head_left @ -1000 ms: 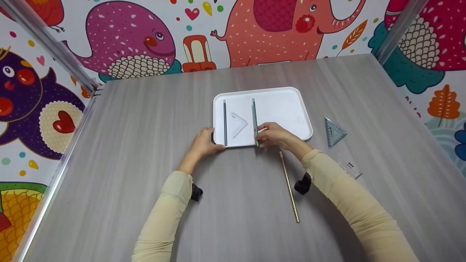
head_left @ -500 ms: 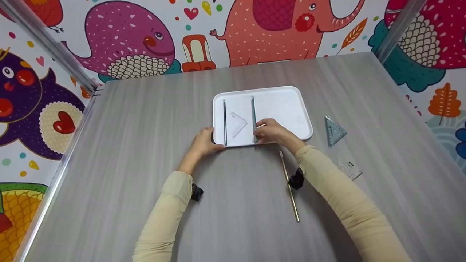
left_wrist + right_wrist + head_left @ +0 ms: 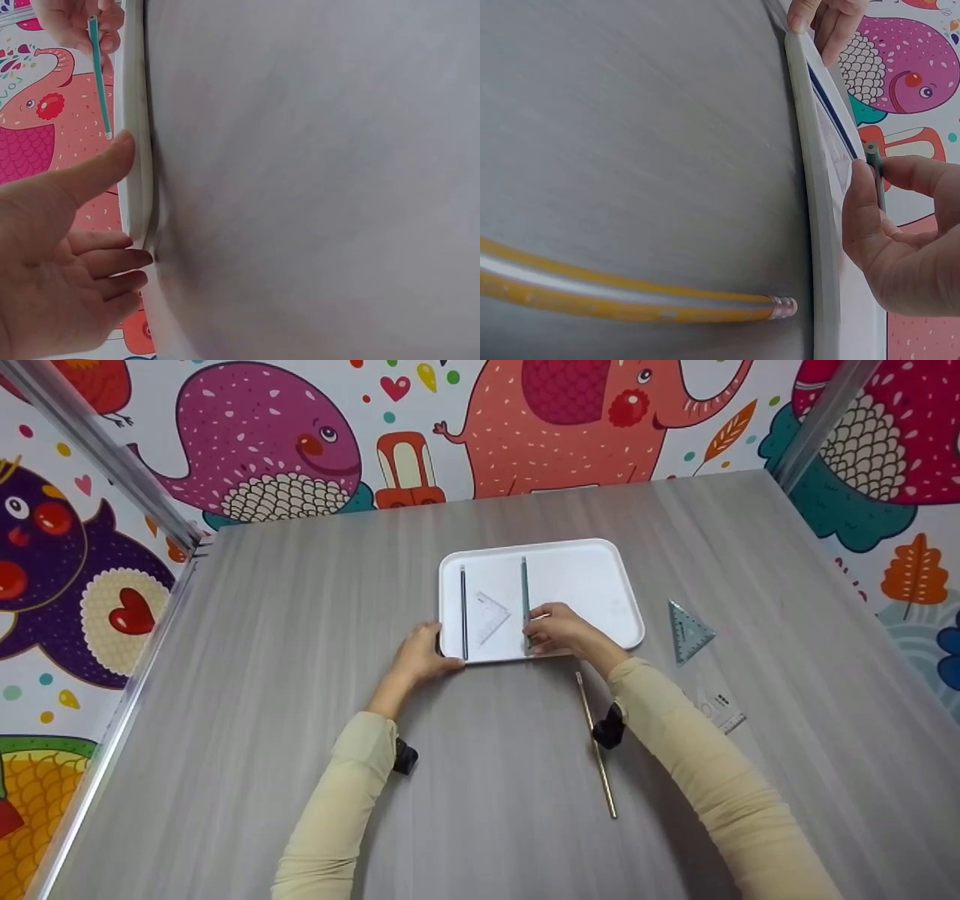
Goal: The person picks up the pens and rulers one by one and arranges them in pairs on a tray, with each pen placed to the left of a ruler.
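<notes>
A white tray [image 3: 585, 577] lies mid-table. In it are a dark pencil [image 3: 463, 611], a clear set square [image 3: 491, 616] and a teal pencil [image 3: 524, 592]. My right hand [image 3: 535, 631] pinches the teal pencil's near end over the tray; the right wrist view shows that hand [image 3: 900, 232] curled round the pencil [image 3: 875, 169] above the tray rim [image 3: 821, 225]. My left hand [image 3: 437, 651] rests at the tray's near-left corner. In the left wrist view its fingers [image 3: 112, 259] lie fairly straight against the rim [image 3: 139, 150], thumb extended.
A yellow pencil [image 3: 596, 746] lies on the grey table near my right forearm, and shows too in the right wrist view [image 3: 630, 289]. A blue-green set square [image 3: 688, 631] and a clear ruler [image 3: 720, 709] lie right of the tray. Cartoon-printed walls enclose the table.
My right hand has carried the teal pencil a little farther away, from overhanging the near rim to inside the tray. The left hand has stayed put.
</notes>
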Available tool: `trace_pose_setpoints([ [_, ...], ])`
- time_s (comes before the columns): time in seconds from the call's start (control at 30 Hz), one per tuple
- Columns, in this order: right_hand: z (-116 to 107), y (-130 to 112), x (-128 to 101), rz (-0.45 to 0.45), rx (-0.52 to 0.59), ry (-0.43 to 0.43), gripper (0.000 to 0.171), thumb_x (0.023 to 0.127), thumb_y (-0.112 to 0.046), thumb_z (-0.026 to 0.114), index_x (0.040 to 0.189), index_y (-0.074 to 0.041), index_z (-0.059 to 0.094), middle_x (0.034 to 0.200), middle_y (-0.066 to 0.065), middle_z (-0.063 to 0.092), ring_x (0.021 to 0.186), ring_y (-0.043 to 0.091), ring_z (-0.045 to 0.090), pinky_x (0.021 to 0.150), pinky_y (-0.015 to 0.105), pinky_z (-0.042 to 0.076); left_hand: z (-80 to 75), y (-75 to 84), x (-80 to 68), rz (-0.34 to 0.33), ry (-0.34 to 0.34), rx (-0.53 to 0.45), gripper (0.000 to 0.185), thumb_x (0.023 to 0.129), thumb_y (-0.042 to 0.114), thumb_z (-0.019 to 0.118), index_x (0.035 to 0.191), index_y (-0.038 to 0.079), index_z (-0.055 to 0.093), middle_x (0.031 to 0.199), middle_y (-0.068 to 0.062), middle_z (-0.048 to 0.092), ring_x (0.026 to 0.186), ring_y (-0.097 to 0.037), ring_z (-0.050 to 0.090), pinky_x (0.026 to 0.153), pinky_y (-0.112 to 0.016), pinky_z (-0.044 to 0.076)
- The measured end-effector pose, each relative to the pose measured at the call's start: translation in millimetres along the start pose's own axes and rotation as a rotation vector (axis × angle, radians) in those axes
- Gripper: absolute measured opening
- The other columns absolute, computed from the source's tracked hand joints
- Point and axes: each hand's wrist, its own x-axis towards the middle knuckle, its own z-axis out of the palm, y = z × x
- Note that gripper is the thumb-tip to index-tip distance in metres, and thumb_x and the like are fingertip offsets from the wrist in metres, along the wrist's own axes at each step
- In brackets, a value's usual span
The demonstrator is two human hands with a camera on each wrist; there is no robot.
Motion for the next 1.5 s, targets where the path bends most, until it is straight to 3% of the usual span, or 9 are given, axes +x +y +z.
trace_pose_setpoints([
  [0.27,-1.5,-1.6,1.9,-0.009,-0.014,0.012,0.048,0.084,-0.003,0.053,0.128,0.007,0.036,0.076,0.003,0.055,0.057,0.008,0.056,0.055,0.019,0.051,0.0,0.9,-0.1,0.008,-0.001,0.012,0.065,0.070,0.020,0.078,0.123,-0.005,0.051,0.117,-0.022,0.054,0.107,-0.033,0.051,0.095,-0.040,0.038],
  [0.5,2.1,-0.2,5.7,-0.044,-0.110,0.120,0.041,0.082,-0.003,0.053,0.120,0.008,0.043,0.084,0.007,0.052,0.062,0.011,0.057,0.054,0.022,0.051,-0.3,1.0,-1.4,-0.004,-0.004,0.007,0.063,0.069,0.020,0.078,0.122,-0.004,0.052,0.115,-0.021,0.055,0.103,-0.031,0.051,0.092,-0.041,0.039],
  [0.97,10.4,-0.8,5.7,-0.084,-0.207,0.174,0.040,0.079,-0.002,0.054,0.117,0.010,0.047,0.086,0.009,0.052,0.063,0.011,0.056,0.051,0.020,0.050,-0.3,0.1,-0.4,-0.005,-0.005,0.015,0.067,0.069,0.022,0.078,0.124,-0.005,0.050,0.122,-0.023,0.052,0.111,-0.034,0.049,0.096,-0.041,0.037],
  [1.17,14.8,2.5,4.1,-0.155,-0.271,0.235,0.039,0.076,-0.003,0.053,0.113,0.010,0.052,0.088,0.011,0.054,0.058,0.008,0.053,0.047,0.017,0.048,-0.2,0.3,-1.0,0.004,-0.002,0.011,0.065,0.069,0.021,0.078,0.122,-0.005,0.051,0.119,-0.023,0.054,0.108,-0.033,0.050,0.095,-0.041,0.038],
  [1.33,18.2,5.2,2.7,-0.228,-0.423,0.309,0.037,0.074,-0.005,0.052,0.108,0.008,0.056,0.094,0.017,0.060,0.053,0.009,0.054,0.048,0.019,0.048,0.1,0.9,-1.6,-0.002,-0.001,0.007,0.062,0.070,0.020,0.078,0.121,-0.005,0.052,0.117,-0.022,0.055,0.106,-0.031,0.051,0.094,-0.040,0.039],
  [1.5,21.7,6.6,3.7,-0.283,-0.608,0.368,0.035,0.074,-0.009,0.057,0.105,0.005,0.060,0.093,0.017,0.064,0.076,0.022,0.058,0.070,0.031,0.048,0.2,1.0,-1.9,0.005,0.003,0.005,0.062,0.069,0.020,0.078,0.120,-0.005,0.053,0.115,-0.022,0.055,0.105,-0.032,0.052,0.094,-0.040,0.039],
])
